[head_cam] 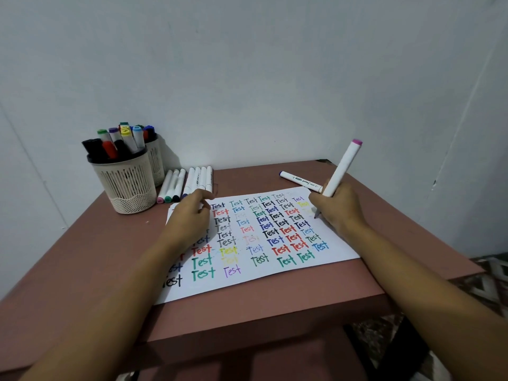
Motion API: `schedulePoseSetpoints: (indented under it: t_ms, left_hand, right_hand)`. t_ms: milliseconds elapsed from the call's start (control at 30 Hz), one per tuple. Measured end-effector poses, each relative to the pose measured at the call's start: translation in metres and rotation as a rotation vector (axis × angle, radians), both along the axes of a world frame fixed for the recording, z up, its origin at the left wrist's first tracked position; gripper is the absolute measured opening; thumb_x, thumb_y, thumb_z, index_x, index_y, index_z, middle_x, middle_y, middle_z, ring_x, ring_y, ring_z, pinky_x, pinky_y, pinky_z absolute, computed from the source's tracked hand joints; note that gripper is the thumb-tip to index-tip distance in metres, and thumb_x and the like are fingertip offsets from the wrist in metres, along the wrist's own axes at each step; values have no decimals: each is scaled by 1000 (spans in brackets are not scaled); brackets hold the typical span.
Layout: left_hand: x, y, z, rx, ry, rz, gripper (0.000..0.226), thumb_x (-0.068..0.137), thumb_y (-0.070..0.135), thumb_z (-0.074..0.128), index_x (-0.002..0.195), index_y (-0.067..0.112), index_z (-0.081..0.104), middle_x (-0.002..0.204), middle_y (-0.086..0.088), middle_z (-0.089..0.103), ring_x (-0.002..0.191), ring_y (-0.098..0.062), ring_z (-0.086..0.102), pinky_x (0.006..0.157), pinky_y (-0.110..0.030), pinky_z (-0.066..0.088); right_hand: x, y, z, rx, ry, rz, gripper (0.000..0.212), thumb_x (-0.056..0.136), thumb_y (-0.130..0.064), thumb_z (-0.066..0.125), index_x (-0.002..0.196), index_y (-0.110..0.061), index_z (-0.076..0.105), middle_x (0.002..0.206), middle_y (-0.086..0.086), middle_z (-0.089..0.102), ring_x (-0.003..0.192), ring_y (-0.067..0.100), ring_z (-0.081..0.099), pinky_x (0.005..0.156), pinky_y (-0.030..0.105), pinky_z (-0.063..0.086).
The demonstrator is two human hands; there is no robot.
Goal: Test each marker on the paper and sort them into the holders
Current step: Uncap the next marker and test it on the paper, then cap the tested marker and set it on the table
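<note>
Right hand (336, 207) is gripping the pink-ended marker (342, 167), tip pressing down on the paper (214, 287). Left hand (189, 215) is resting on the sheet, fingers curled; can't tell if it's holding anything.

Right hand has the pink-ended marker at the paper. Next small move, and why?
Probably stroke the tip across the white paper sheet: the right hand grips the white pink-ended marker with its tip down near the sheet's right edge, beside the written rows.

Plain pale grey wall (247, 64) behind, a second wall (453, 133) angling in at right, reddish-brown table (82, 270), patterned grey-and-white floor (489, 281) lower right, soft even light
</note>
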State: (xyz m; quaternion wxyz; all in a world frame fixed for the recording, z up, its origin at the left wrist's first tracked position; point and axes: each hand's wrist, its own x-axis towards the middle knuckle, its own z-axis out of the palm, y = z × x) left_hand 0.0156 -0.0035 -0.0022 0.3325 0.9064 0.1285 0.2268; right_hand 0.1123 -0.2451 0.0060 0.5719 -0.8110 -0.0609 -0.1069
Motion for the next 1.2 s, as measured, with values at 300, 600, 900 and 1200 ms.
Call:
schedulePoseSetpoints:
  t_ms: [300, 600, 900, 1200]
  left_hand:
    - [-2, -1, 2, -2, 8, -10, 35, 93, 2, 35, 120, 15, 53, 108, -3, 54, 89, -19, 50, 73, -28, 37]
    - [-3, -2, 4, -4, 14, -14, 36, 93, 3, 34, 120, 16, 53, 108, -2, 53, 89, -20, 52, 73, -28, 39]
    - [-2, -2, 2, 11, -10, 1, 35, 92, 1, 36, 118, 14, 55, 102, -1, 53, 85, -18, 47, 71, -27, 33]
    - [-1, -2, 2, 9, -6, 0, 35, 93, 2, 35, 119, 15, 54, 104, -2, 54, 82, -17, 47, 68, -27, 33]
  right_hand:
    - [0, -1, 1, 10, 14, 15, 29, 78, -4, 63, 62, -13, 41, 52, 3, 49, 51, 22, 55, 60, 41, 53]
    - [0, -2, 2, -7, -21, -28, 28, 79, -6, 63, 63, -16, 42, 54, 1, 51, 61, 27, 63, 69, 48, 56]
    - [-2, 0, 3, -21, -11, -32, 27, 81, -7, 61, 64, -15, 41, 58, 3, 49, 59, 27, 59, 63, 40, 54]
    - [0, -2, 0, 6, -13, -88, 22, 77, -8, 61, 62, -15, 47, 56, 7, 61, 54, 27, 61, 59, 39, 53]
